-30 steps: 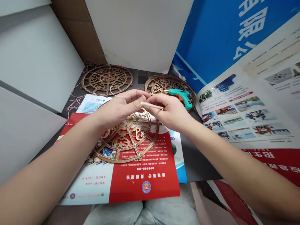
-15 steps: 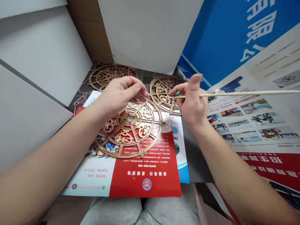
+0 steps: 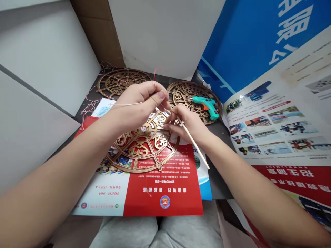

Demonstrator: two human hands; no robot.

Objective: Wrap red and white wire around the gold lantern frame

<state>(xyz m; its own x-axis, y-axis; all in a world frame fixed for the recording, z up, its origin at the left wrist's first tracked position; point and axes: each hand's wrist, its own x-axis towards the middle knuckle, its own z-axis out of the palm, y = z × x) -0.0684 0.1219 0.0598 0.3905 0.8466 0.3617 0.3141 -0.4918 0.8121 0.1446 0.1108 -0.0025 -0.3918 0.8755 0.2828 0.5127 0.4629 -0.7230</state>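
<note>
My left hand point(image 3: 147, 103) is closed in a pinch on a thin wire; a red end point(image 3: 154, 77) of it curls up above the fingers, and a pale length runs back over the wrist. Close beside it, my right hand point(image 3: 187, 124) holds a thin wooden stick point(image 3: 195, 144) that slants down to the right. Both sets of fingertips are over the far right rim of a round gold openwork disc point(image 3: 138, 150). Whether they touch the rim is hidden by the fingers.
Two similar discs lie behind, a left one point(image 3: 103, 86) and a right one point(image 3: 172, 93) with a teal glue gun point(image 3: 207, 105) on it. Tangled wires point(image 3: 89, 108) lie at left. Printed sheets point(image 3: 165, 193) lie underneath; white panels point(image 3: 165, 38) and a blue poster point(image 3: 240, 44) stand around.
My right hand has moved left to meet my left hand, and its stick has swung from level to slanting downward. The glue gun is now uncovered. My left hand has shifted slightly right.
</note>
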